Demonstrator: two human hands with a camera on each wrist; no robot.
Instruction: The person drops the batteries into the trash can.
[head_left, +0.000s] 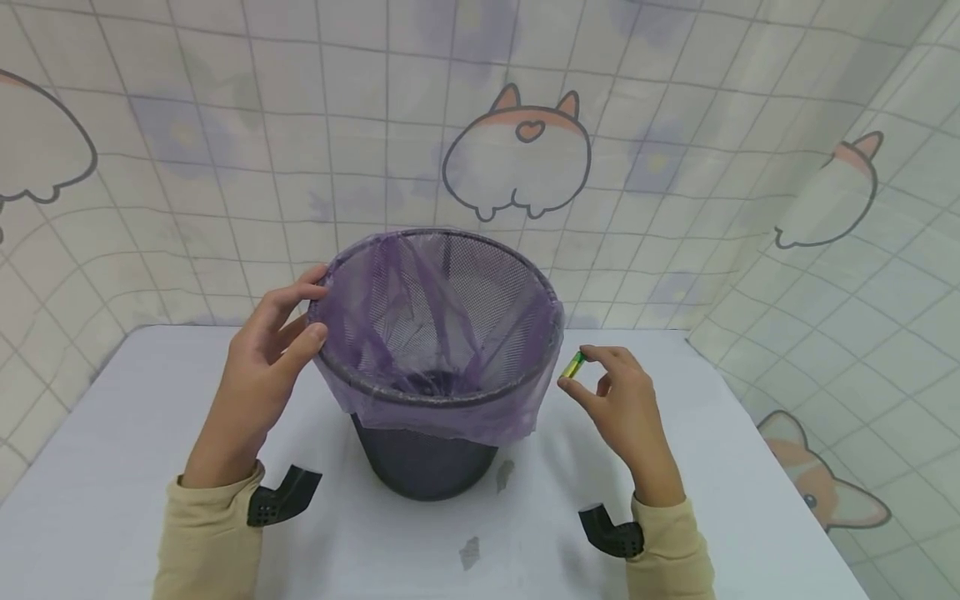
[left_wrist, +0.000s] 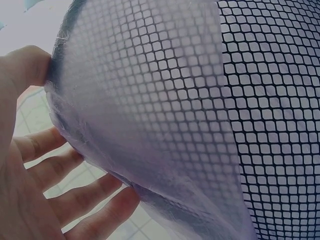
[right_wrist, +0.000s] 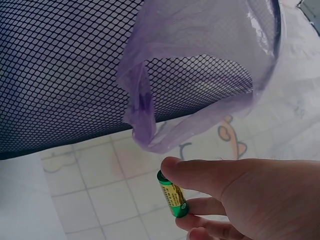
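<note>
A dark mesh wastebasket stands upright on the white table, lined with a thin purple bin bag folded out over its rim. My left hand holds the rim at its left side, thumb and fingers against the bag-covered edge. In the left wrist view that thumb lies at the rim, with the other fingers spread along the liner. Right of the basket, my right hand pinches a small green and yellow battery between thumb and fingertips. The right wrist view shows the battery below the liner's loose edge.
Behind the table hangs a pale checked cloth with cartoon animals, which also covers both sides. Two grey patches mark the tabletop in front of the basket. Each wrist wears a black camera mount.
</note>
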